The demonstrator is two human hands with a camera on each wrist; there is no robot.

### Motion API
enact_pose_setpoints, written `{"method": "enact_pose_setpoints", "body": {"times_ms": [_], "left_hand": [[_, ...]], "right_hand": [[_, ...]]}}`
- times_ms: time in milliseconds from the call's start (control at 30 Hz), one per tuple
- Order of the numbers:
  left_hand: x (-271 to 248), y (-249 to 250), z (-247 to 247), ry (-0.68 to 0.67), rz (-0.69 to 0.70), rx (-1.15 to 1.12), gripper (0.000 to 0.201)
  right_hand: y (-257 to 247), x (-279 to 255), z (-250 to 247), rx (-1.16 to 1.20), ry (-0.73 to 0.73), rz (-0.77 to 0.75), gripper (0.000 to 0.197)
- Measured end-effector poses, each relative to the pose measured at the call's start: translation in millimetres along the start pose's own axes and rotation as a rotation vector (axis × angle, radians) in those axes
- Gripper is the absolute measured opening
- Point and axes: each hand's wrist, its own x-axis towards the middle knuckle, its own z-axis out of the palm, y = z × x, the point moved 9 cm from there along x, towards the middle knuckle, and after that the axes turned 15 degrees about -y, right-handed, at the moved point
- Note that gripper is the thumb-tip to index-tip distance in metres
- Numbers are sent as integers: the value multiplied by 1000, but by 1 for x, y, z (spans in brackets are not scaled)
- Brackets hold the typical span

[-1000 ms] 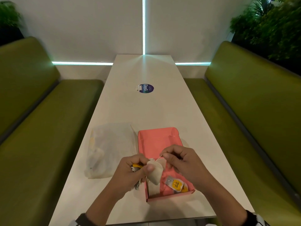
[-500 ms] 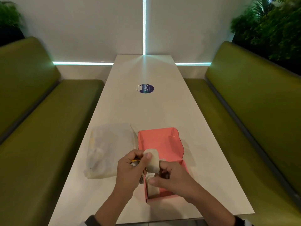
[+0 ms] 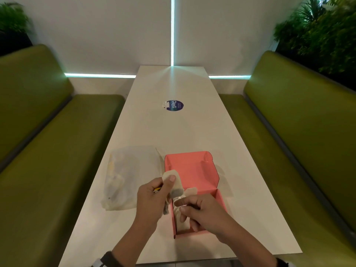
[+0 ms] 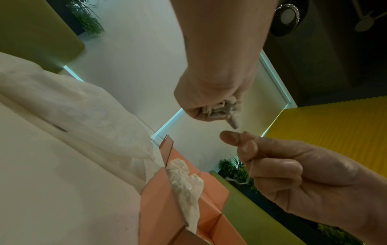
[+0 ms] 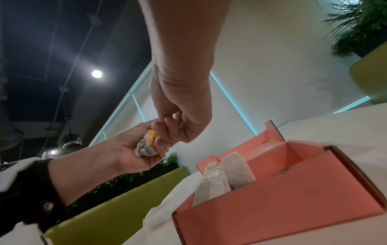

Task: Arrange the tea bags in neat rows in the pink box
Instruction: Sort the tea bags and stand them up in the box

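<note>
The pink box (image 3: 222, 201) lies open near the table's front edge, its lid flat behind it. Two white tea bags (image 5: 227, 174) stand at its left end. My left hand (image 3: 163, 188) hovers beside the box's left wall, gripping a bunch of tea bags (image 4: 218, 110) with a yellow tag (image 5: 152, 138). One tea bag (image 3: 174, 183) sticks up past the thumb. My right hand (image 3: 180, 206) is over the box and pinches a thin tea bag string (image 4: 249, 167) between thumb and forefinger. The rest of the box's inside is hidden by that hand.
A crumpled clear plastic bag (image 3: 127, 176) lies on the white table (image 3: 173, 132) left of the box. A round blue sticker (image 3: 175, 106) sits mid-table. Green benches (image 3: 289, 132) flank both long sides.
My right hand came down from beside the tea bag to low over the box, still pinching the string. The tea bag in my left hand swung upward and to the left.
</note>
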Motion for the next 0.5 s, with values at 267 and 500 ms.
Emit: {"method": "enact_pose_setpoints", "body": {"times_ms": [267, 500], "left_hand": [[-4, 6, -10, 59, 142, 228, 46], [-6, 5, 10, -137, 199, 280, 32]], "right_hand": [[-16, -6, -1, -129, -6, 5, 17], [-22, -3, -13, 66, 44, -12, 21]]}}
